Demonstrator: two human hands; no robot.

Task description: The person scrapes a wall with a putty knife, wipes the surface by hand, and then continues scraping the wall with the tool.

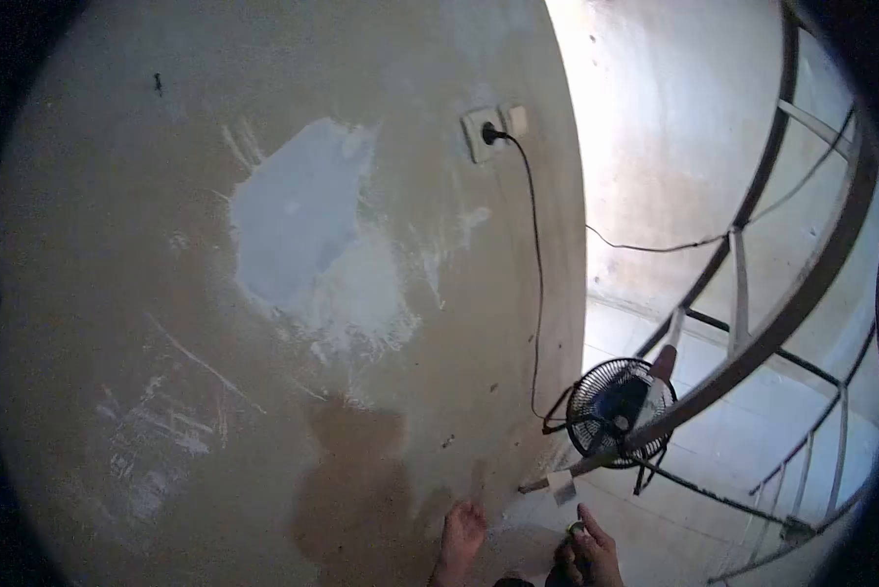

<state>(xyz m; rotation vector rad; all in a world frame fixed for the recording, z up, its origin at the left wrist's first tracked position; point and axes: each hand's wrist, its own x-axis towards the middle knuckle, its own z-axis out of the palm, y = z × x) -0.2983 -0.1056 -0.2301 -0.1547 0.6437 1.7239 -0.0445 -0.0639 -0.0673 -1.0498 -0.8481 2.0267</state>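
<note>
My right hand (596,556) is at the bottom, closed around the yellow-green handle of a putty knife (562,487). Its flat blade points up and away from me, partly whitish and partly grey; the thumb lies along the handle. To the left, my left hand (464,528) is raised close to the wall with its fingers curled in, and no object shows in it. Above both hands, the beige wall (439,382) carries a large smooth white patch of filler (298,220), with rougher, smeared white edges at its lower right.
A black fan (621,411) stands on the pale tiled floor (699,382), right of the wall. Its cord runs up to a plug in the wall socket (481,135). A metal frame with a curved rail (782,323) fills the right side. Scratches and white smears mark the lower left wall.
</note>
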